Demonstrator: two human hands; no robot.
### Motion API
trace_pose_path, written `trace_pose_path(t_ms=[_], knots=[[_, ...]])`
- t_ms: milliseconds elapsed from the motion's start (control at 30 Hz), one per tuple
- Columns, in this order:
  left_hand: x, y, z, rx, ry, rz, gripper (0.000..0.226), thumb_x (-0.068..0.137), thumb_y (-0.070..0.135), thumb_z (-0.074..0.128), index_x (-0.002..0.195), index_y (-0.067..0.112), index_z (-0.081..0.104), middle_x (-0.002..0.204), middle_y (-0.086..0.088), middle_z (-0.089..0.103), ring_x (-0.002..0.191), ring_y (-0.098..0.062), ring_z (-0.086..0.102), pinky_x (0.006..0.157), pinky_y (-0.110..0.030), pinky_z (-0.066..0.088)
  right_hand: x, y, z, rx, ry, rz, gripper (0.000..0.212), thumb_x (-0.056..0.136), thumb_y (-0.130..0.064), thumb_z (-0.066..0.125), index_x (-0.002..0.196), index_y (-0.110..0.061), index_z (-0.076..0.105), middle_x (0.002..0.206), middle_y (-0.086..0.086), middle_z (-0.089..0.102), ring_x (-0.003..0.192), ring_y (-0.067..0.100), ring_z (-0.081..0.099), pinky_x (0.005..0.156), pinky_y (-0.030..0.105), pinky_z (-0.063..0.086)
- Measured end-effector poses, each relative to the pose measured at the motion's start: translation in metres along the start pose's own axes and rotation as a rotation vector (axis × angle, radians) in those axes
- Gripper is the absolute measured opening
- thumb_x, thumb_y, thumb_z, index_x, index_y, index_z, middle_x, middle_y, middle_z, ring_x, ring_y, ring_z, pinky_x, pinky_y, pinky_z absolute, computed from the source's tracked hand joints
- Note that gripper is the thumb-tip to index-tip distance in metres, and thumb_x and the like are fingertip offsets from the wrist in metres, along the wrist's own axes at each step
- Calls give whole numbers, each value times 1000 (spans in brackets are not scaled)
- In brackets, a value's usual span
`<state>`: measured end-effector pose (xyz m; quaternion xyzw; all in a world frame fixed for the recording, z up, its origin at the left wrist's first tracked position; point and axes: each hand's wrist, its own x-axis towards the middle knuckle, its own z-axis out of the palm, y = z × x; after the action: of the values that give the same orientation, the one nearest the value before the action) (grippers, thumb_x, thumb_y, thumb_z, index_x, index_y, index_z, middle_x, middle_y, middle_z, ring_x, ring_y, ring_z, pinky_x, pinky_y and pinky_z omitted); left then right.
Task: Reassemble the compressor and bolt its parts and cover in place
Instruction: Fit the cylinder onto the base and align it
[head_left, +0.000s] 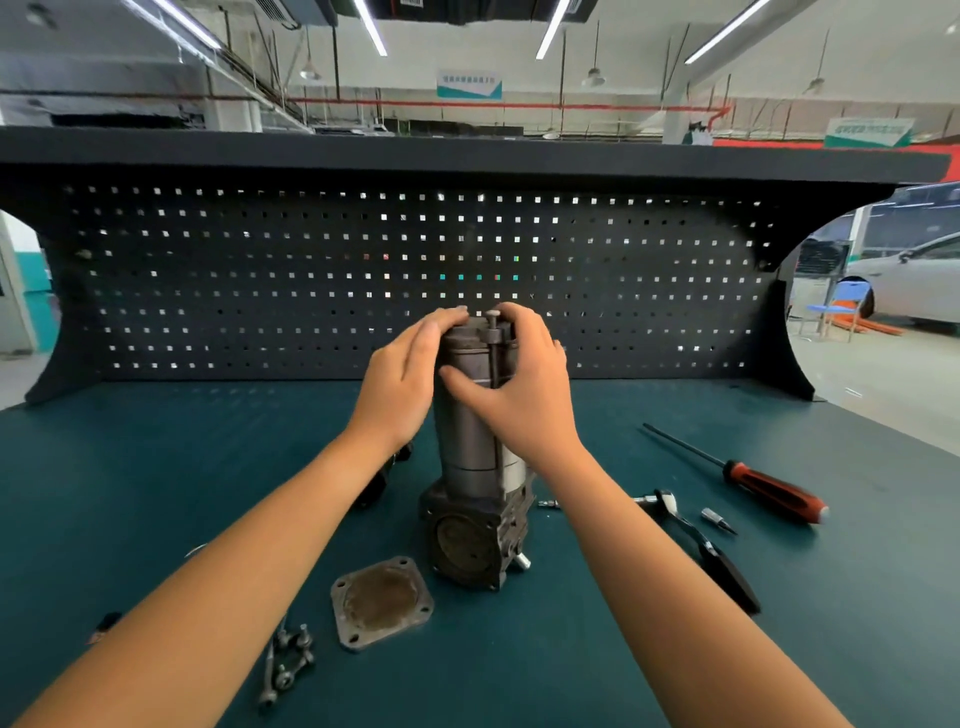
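The grey compressor (470, 457) stands upright in the middle of the green bench, its round end opening facing me. A long bolt (493, 353) sticks up through its top cap. My left hand (402, 379) curls round the cap's left side. From the right, my right hand (514, 384) wraps over the cap, thumb across the cylinder. The square cover plate (382, 603) lies flat in front of the compressor. Several loose bolts (285, 660) lie to its left.
A ratchet wrench with black handle (706, 551), a socket bit (719, 521) and a red-handled screwdriver (753, 480) lie to the right. A dark part (376, 480) sits behind my left forearm. The black pegboard (363, 270) closes off the bench at the back.
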<state>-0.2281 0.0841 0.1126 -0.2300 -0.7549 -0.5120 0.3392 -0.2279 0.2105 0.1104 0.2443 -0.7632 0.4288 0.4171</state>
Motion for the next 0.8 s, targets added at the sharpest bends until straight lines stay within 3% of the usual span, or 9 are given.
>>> trace_pose_path(t_ms=[200,367,500,633,700,767,800], knots=[[-4,-1,10,14,99,46,44,91,23,28,119,12,60,117,10,56,110,4,48,94,-4,33,3,-1,6,-36,28,-11,59,72,-30,77,121,-9,50,117,-2,54,112,16,50,104,53,28],[4,2,2,183,32,129,40,89,18,34,115,5,62,110,7,54,108,-8,50,95,-16,37,5,1,5,-10,83,-31,50,68,-29,80,107,-7,57,97,-9,50,95,13,53,99,49,35],[7,4,0,176,2,122,30,96,3,39,113,9,63,109,7,54,110,-10,50,97,-20,36,3,0,8,-10,156,-34,50,66,-30,81,104,-6,59,95,-4,57,90,7,49,96,46,41],[4,-3,-4,-141,-77,-36,37,98,6,34,112,30,58,122,12,56,115,5,49,97,-11,38,1,0,8,-30,156,-45,55,67,-31,82,109,-5,59,101,-2,60,96,4,44,96,47,42],[-1,-10,-1,-248,0,-111,35,99,14,35,120,39,49,129,20,47,114,15,44,92,-8,37,2,2,5,-27,138,-45,58,68,-33,82,113,-6,58,102,-6,57,98,3,44,99,44,40],[-2,-19,1,-353,90,-301,34,99,29,37,131,40,40,136,21,42,120,7,41,93,-20,33,2,4,3,-30,109,-52,60,68,-34,82,115,-7,57,105,-5,58,102,8,50,97,30,38],[-1,-23,2,-417,60,-412,36,99,36,36,134,36,41,136,19,46,122,0,43,92,-26,33,2,4,2,-32,99,-53,61,68,-35,82,117,-7,57,108,-3,59,103,13,52,93,26,36]])
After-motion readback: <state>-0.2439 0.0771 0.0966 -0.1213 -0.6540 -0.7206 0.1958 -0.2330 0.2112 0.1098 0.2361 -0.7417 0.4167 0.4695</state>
